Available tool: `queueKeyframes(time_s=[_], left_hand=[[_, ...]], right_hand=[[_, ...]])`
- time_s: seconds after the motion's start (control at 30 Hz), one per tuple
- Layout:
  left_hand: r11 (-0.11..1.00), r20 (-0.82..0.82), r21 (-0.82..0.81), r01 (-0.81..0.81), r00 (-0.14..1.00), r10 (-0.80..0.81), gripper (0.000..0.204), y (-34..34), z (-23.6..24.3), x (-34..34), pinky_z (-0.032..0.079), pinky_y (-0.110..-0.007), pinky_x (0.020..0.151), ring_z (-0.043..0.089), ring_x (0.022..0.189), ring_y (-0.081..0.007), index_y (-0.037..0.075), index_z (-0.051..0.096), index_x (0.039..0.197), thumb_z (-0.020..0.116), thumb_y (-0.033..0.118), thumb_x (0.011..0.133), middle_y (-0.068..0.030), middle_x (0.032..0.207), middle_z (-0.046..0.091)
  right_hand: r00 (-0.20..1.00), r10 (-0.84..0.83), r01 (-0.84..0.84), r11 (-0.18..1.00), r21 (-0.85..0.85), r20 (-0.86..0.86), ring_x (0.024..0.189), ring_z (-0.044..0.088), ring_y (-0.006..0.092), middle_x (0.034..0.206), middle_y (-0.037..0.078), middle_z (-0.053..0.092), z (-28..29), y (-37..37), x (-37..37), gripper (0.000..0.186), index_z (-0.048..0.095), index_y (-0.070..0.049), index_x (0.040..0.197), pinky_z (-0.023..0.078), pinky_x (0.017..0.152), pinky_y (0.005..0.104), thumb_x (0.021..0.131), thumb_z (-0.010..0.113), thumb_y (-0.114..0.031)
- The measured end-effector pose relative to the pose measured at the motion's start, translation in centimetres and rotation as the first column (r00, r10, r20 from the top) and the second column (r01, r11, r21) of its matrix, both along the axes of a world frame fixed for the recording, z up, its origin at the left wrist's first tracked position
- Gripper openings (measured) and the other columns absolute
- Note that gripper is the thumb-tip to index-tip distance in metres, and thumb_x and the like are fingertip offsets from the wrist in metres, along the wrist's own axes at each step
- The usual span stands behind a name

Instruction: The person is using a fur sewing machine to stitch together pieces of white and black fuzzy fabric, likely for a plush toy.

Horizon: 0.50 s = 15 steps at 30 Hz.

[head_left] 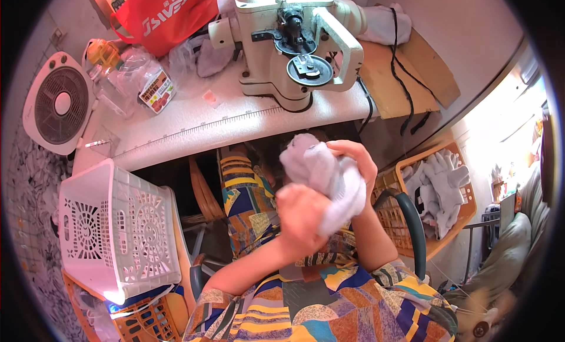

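A bunched, soft white knitted piece point(321, 168) is held up over my lap, below the table's front edge. Its exact kind does not show, since it is folded and crumpled. My left hand point(301, 215) is closed in a fist on its lower left side, somewhat blurred. With fingers bent over it, my right hand point(358, 159) grips the piece from the upper right. Beyond my hands stands a sewing machine point(259, 53) with two round metal discs, apart from the cloth.
At the right, an orange basket point(468, 209) holds white knitted gloves point(438, 183). A white plastic crate point(144, 230) stands at the left. The white table point(194, 148) carries a box fan point(59, 100), plastic bags and a red bag point(159, 18). A chair armrest point(415, 233) curves beside my right arm.
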<state>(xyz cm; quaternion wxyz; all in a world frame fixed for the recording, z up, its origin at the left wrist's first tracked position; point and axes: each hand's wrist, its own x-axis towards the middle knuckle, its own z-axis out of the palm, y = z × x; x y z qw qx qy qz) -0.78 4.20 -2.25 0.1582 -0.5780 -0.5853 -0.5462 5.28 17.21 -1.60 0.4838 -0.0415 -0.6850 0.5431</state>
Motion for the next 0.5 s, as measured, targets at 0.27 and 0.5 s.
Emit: queueKeyframes(time_s=[0.27, 0.5], left_hand=[[0.893, 0.702, -0.280, 0.353, 0.709, -0.061, 0.017, 2.1, -1.0, -4.7, 0.047, -0.028, 0.076, 0.060, 0.086, -0.0127, 0.002, 0.059, 0.096, 0.061, 0.003, 0.078, -0.0072, 0.090, 0.064], [0.949, 0.661, -0.279, 0.149, 0.746, 0.077, 0.018, 2.2, 0.4, -2.6, 0.048, -0.043, 0.067, 0.061, 0.083, -0.0453, -0.001, 0.055, 0.092, 0.061, 0.000, 0.075, -0.0239, 0.083, 0.062]], right_hand=[[0.779, 0.582, -0.577, 0.519, -0.630, -0.234, 0.107, 0.056, 0.0146, 0.118, 0.006, 0.059, 0.3, -1.2, 1.1, 0.109, 0.020, -0.010, 0.152, 0.044, 0.092, 0.0291, 0.066, 0.085, -0.014], [0.830, 0.498, -0.499, 0.460, -0.734, -0.253, 0.099, 0.061, 0.0171, 0.108, 0.007, 0.062, 0.4, -0.9, 1.1, 0.123, -0.003, -0.018, 0.154, 0.046, 0.090, 0.0302, 0.065, 0.081, -0.007]])
